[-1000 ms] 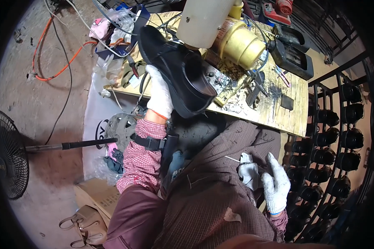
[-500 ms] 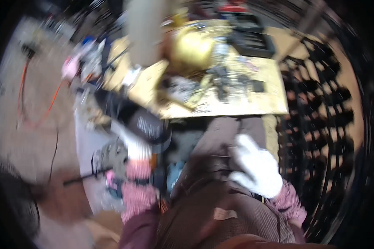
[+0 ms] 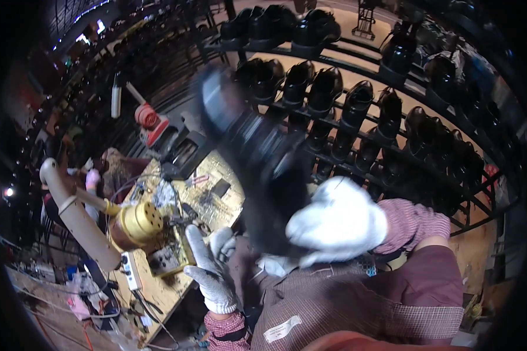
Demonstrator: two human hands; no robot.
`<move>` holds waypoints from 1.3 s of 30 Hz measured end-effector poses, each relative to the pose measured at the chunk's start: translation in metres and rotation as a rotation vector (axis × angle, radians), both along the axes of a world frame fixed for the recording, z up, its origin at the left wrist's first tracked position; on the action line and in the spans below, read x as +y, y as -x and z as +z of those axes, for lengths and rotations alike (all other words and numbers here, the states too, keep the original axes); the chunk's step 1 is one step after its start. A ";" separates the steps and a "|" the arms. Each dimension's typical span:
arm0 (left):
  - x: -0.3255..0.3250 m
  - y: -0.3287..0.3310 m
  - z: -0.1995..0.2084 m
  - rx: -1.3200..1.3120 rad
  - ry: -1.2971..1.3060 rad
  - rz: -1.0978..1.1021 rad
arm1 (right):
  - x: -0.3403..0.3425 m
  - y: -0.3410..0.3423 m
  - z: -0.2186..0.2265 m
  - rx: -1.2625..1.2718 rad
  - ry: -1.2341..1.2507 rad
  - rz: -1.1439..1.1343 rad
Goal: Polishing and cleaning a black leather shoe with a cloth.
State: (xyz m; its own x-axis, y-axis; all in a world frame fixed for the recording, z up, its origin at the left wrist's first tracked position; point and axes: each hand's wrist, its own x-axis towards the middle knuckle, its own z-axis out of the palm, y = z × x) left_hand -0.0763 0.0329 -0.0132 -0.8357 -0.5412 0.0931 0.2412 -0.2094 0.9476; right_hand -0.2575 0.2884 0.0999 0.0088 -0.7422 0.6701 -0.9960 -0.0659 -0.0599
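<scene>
In my right hand point(image 3: 339, 219), gloved in white, is a black shoe point(image 3: 263, 169) with a shiny surface. It is raised in front of my body and smeared by motion. The glove is closed round its lower end, and the fingertips are partly hidden. My left hand point(image 3: 214, 269), also in a white glove, is held up beside the workbench point(image 3: 173, 285) with its fingers apart and nothing in it. A brown checked apron point(image 3: 328, 292) covers my lap.
On the bench stands a yellow perforated cylinder point(image 3: 143, 222) beside a thick grey pipe point(image 3: 85, 225). A white power strip point(image 3: 131, 271), pliers point(image 3: 145, 307) and a black open case point(image 3: 184, 153) lie around it. Racks of black shoes point(image 3: 357, 102) stand close ahead and right.
The black shoe has passed from my left hand to my right and been raised. My left hand has opened. The view has turned right toward the shoe racks.
</scene>
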 end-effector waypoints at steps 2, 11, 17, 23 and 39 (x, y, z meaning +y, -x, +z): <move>0.011 0.012 0.005 -0.025 -0.118 -0.067 | 0.025 0.033 0.034 0.140 0.070 -0.335; -0.010 -0.028 -0.039 -0.242 -0.223 0.015 | 0.047 0.255 0.140 0.222 -0.511 -1.486; -0.010 -0.046 -0.042 -0.258 -0.214 0.198 | -0.038 0.319 0.100 0.107 -0.108 -1.148; 0.023 -0.038 -0.038 -0.109 -0.242 0.029 | -0.103 0.170 0.084 0.096 -0.026 -1.061; -0.033 -0.106 -0.085 0.658 -1.182 0.008 | -0.140 -0.024 -0.106 -0.282 -0.588 0.323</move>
State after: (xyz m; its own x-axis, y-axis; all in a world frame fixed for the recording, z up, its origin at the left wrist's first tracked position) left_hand 0.0292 0.0003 -0.0984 -0.8135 -0.5795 -0.0492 0.5815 -0.8088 -0.0876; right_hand -0.2340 0.1489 -0.0061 0.1742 -0.9699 0.1701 -0.8737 -0.2319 -0.4276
